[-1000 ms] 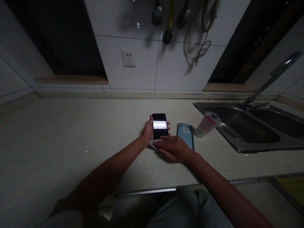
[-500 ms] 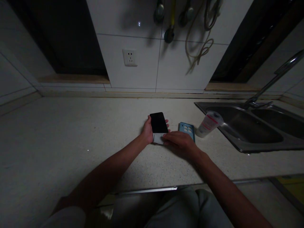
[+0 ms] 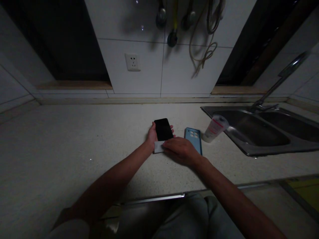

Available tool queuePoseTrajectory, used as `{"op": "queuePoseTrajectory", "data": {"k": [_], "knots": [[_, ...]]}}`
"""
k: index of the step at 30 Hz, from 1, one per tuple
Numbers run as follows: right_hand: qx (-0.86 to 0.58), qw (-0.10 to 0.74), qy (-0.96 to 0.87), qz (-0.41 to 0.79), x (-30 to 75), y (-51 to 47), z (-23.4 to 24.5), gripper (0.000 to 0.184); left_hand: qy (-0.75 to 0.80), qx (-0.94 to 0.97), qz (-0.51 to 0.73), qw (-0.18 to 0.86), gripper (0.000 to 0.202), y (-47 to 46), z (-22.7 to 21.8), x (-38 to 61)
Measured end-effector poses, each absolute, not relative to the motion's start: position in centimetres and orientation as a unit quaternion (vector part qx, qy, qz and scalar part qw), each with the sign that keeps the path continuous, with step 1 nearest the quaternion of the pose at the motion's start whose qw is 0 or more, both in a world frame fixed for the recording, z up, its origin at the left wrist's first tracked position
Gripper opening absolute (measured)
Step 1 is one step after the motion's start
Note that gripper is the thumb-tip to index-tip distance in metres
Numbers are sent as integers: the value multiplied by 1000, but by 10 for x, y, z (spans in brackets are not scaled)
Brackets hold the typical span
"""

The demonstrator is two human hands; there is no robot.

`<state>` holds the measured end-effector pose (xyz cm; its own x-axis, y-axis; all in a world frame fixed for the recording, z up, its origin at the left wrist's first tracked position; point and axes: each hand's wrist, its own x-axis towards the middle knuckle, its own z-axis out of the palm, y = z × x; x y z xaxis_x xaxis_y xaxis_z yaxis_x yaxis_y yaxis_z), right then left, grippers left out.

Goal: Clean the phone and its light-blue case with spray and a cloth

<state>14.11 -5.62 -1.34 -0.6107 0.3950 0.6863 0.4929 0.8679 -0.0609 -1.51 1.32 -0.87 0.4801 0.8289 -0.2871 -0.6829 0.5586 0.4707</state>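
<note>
My left hand (image 3: 151,134) is wrapped round a phone (image 3: 163,129) with a dark screen facing up. Its thumb lies along the left edge and fingertips show at the right edge. Across the phone's lower end lies a pale, flat piece (image 3: 159,147), perhaps a folded wipe or cloth; its kind is unclear. My right hand (image 3: 179,149) pinches that piece at its right side, fingers together, and hides the phone's lower right corner. Partly behind my right hand, a blue phone case (image 3: 195,142) with camera cut-outs lies on the counter.
A clear plastic cup (image 3: 215,128) with red print leans to the right beside the case, near the steel double sink (image 3: 249,151) and its faucet (image 3: 281,78). A wall socket (image 3: 132,62), pipe ends and a loose cord (image 3: 208,54) are on the tiled wall behind the pale counter (image 3: 62,139).
My right hand and the pale piece have shifted a little left across the phone's lower end. The whole view has moved slightly; my left hand keeps its hold on the phone.
</note>
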Motion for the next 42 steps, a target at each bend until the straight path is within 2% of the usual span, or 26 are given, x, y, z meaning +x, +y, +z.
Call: {"op": "queuePoseTrajectory", "data": {"k": [7, 13, 24, 32, 42], "knots": [[-211, 366, -903, -80, 134, -55, -16, 20, 237, 149, 432, 857, 78, 14, -9, -14], [-261, 372, -890, -28, 158, -57, -13, 25, 214, 148, 431, 864, 73, 14, -12, -17], [-342, 382, -857, -45, 167, -53, -15, 36, 206, 187, 375, 885, 82, 13, -11, -16], [-378, 424, -822, -41, 157, -49, -15, 44, 251, 162, 391, 871, 62, 13, -8, -14], [-362, 437, -822, -46, 148, -38, -6, 43, 286, 173, 394, 856, 49, 10, -5, -11]]}}
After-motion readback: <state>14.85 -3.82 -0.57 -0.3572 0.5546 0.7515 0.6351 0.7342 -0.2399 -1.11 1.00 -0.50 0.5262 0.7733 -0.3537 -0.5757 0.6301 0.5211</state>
